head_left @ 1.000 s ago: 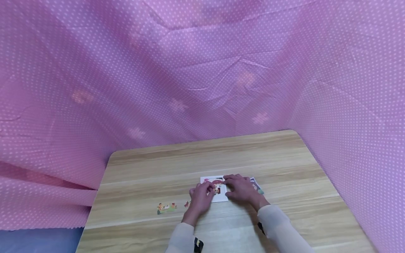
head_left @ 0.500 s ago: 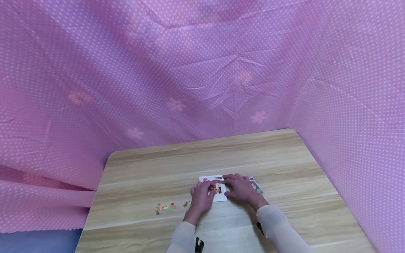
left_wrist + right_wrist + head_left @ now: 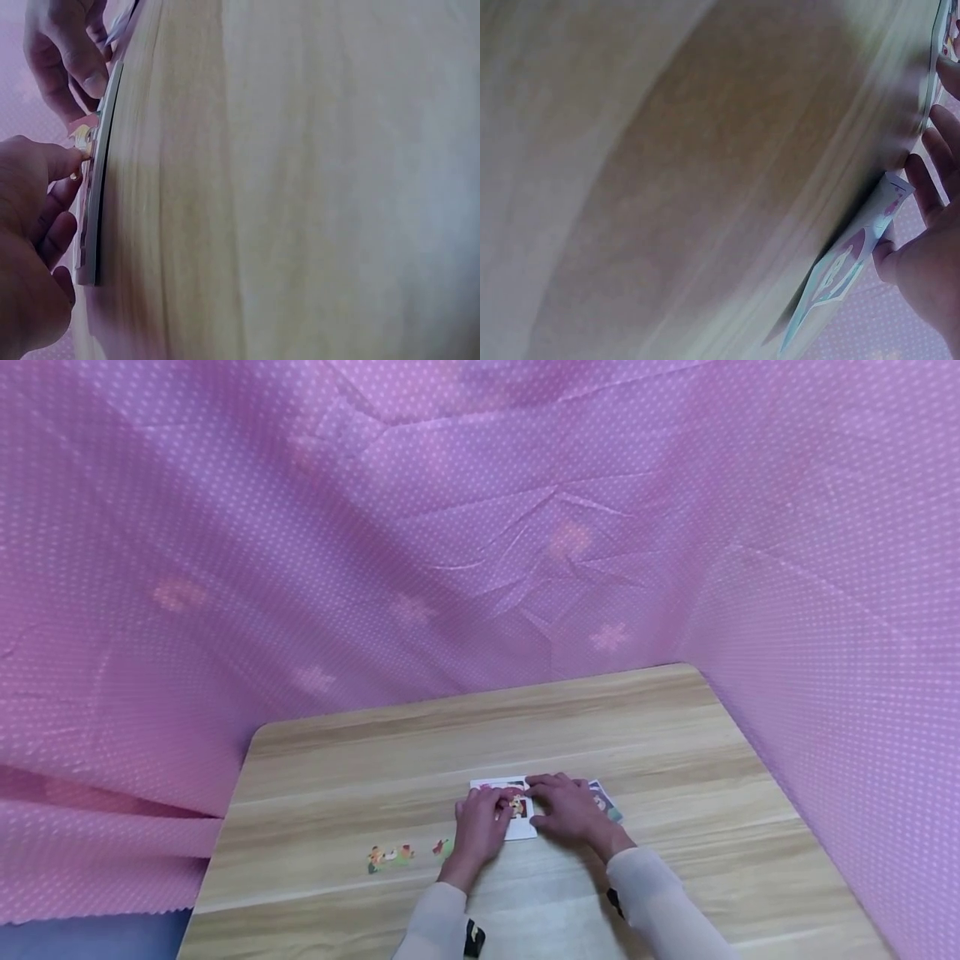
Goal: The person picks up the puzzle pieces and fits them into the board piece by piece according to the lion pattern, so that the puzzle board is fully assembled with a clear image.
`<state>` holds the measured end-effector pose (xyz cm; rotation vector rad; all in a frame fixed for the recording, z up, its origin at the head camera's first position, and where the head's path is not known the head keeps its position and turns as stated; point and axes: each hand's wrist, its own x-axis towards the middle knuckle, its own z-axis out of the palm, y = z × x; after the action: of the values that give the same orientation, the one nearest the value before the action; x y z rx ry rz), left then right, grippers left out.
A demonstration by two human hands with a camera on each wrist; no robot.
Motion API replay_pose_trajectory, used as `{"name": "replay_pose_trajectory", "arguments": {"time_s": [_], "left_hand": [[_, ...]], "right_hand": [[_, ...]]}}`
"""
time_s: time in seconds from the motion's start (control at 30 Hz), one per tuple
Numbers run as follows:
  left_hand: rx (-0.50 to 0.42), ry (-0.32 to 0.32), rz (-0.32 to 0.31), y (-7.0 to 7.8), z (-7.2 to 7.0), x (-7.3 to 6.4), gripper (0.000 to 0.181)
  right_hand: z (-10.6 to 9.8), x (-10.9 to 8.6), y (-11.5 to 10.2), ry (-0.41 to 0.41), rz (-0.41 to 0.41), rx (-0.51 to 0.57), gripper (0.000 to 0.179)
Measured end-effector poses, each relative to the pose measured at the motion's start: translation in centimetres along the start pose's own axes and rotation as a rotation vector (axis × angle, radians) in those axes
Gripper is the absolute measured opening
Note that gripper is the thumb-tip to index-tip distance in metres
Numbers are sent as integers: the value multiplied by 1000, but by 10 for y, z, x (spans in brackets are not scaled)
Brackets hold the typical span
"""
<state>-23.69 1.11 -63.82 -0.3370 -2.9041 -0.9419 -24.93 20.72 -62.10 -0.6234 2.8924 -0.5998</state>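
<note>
A white-bordered picture board [image 3: 521, 831] lies flat on the table between both hands, its printed middle partly covered by fingers. My left hand [image 3: 482, 825] pinches a small printed picture piece [image 3: 82, 135], yellow and red, between thumb and finger at the board's face. Whether the piece lies flush or tilted there is hard to tell. At the board's right side rests my right hand [image 3: 572, 808], fingers loosely extended and touching its edge. Under and beyond that hand, a picture card [image 3: 840, 270] with a raised edge is partly hidden; its corner shows in the head view.
Loose picture pieces [image 3: 390, 857] lie on the wood-grain table [image 3: 337, 785] to the left. Another piece [image 3: 441, 847] sits closer to my left wrist, partly covered. Pink dotted cloth [image 3: 480, 568] hangs behind the table and at both sides.
The yellow figure by my left fingertips shows more clearly now, after a slight shift of those fingers. My right hand keeps its place on the board. The head view has drifted a little.
</note>
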Motion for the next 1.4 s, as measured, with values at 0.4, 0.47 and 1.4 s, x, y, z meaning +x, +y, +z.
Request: {"name": "replay_pose_trajectory", "arguments": {"time_s": [0.4, 0.47, 1.4], "left_hand": [[29, 65, 28, -8, 2, 3, 28], [43, 57, 31, -8, 2, 3, 30], [148, -36, 21, -8, 0, 20, 35]], "right_hand": [[0, 5, 0, 4, 18, 24, 48], [0, 6, 1, 2, 26, 24, 47], [2, 21, 8, 4, 10, 7, 50]]}}
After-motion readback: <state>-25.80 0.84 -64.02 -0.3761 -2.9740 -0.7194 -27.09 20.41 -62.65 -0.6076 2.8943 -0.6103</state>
